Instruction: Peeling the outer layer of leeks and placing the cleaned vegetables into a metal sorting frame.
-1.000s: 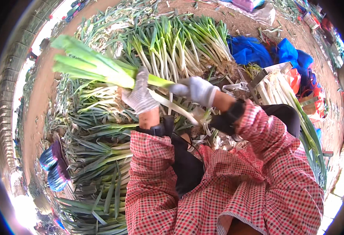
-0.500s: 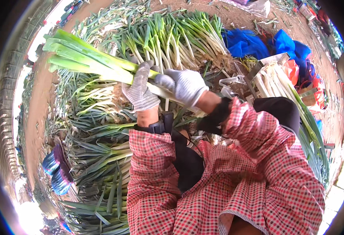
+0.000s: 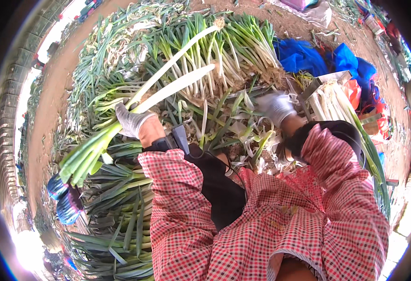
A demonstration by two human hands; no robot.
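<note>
My left hand [image 3: 133, 120], in a grey-and-white work glove, is closed around two long green onions [image 3: 175, 91]. Their white shafts point up and to the right, one tipped with a tuft of roots and the other with a smooth pale end. Green leaves [image 3: 90, 152] fan out below the hand, toward the lower left. Off to the right is my gloved right hand [image 3: 276, 107], apart from the onions and above scattered peelings [image 3: 250, 124]. Motion smears its fingers, so whether they grip anything cannot be seen.
Rows of green onions [image 3: 200, 51] lie at the far side, with more [image 3: 116, 225] on the left. A bundle of white-stemmed onions [image 3: 331, 103] rests at the right, in a metal-edged holder [image 3: 320, 82]. Behind it are blue plastic sheeting [image 3: 301, 56] and a red bag [image 3: 352, 92].
My left hand has moved left and turned the onions, swinging the leaves from upper left to lower left. My right hand has let go of the stalks and moved right.
</note>
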